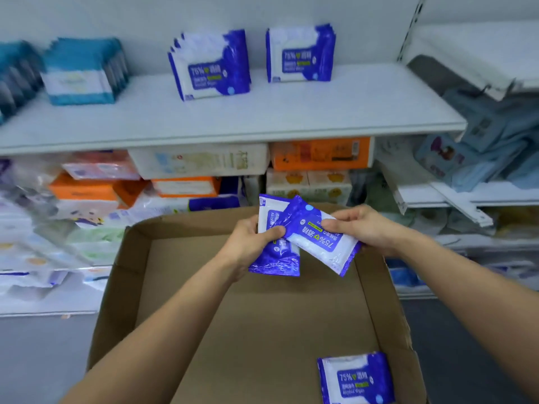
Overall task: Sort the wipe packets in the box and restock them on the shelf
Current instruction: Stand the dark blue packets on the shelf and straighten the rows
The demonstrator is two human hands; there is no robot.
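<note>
Over the far end of an open cardboard box (137, 272), my left hand (248, 243) grips a blue-and-white wipe packet (277, 260) held upright. My right hand (361, 225) pinches a second, tilted packet (320, 243) that overlaps the first. One more blue packet (355, 377) lies flat in the box's near right corner. On the white shelf (233, 118) above stand two rows of the same blue packets (210, 65) (300, 53), and rows of teal-and-white packets (84, 71) stand further left.
Below the shelf, orange and white tissue packs (320, 154) are stacked tightly behind the box. A neighbouring shelf unit (481, 196) at the right holds pale blue packs. Grey floor shows at both lower corners.
</note>
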